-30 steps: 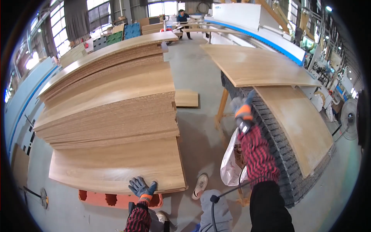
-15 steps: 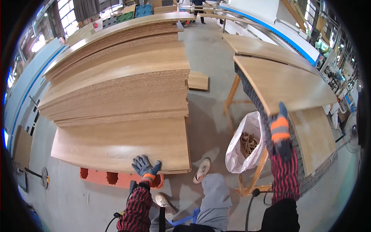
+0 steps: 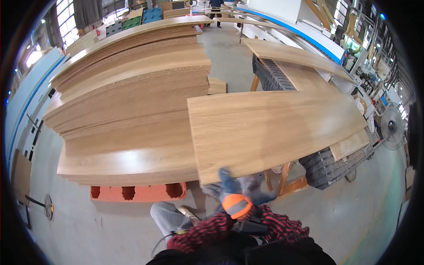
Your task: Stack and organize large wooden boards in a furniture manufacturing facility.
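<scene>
A large wood-grain board [image 3: 274, 132] reaches from the padded trestle on the right to the near side of the stack. My right hand [image 3: 228, 182], in a blue-grey glove with an orange cuff, grips its near edge by the left corner. The thumb lies on top and the fingers are out of sight below. My left forearm [image 3: 201, 233] reaches in toward the right wrist, and its hand is mostly hidden and blurred there. Beside the board's left end is the tall stack of boards [image 3: 132, 154], resting on a red pallet [image 3: 150, 193].
Another board [image 3: 296, 57] lies across the far part of the padded trestle, over a further panel. Grey ridged padding [image 3: 324, 170] covers its near end. A standing fan [image 3: 391, 125] is at the right. Far off, a person [image 3: 216, 8] stands near a machine line.
The board has swung off the trestle to the left, toward the stack, with my right hand at its edge. My left hand has left the stack's top and moved right.
</scene>
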